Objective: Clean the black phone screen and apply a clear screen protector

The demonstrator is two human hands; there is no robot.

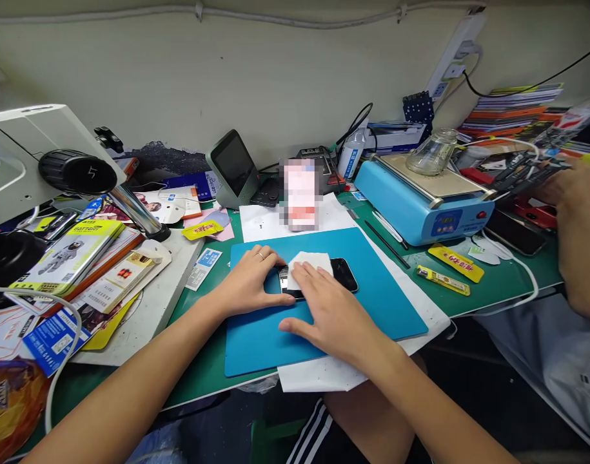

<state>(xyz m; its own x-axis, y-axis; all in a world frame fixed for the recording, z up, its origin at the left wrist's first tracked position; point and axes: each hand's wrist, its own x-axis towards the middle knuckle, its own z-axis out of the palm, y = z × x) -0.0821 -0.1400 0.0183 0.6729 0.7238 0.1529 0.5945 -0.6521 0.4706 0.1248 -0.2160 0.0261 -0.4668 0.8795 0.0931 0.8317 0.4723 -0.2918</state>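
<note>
A black phone lies screen up on a blue mat in the middle of the green table. My left hand rests flat on the mat, fingers holding the phone's left end. My right hand lies over the phone, its fingers pressing a white cloth onto the screen. Most of the phone's left half is hidden under the cloth and my hands.
A blue heating plate with a glass jar stands at the back right. A yellow cutter and a black pen lie beside the mat. Another person's arm is at the right edge. A microscope and packaging crowd the left.
</note>
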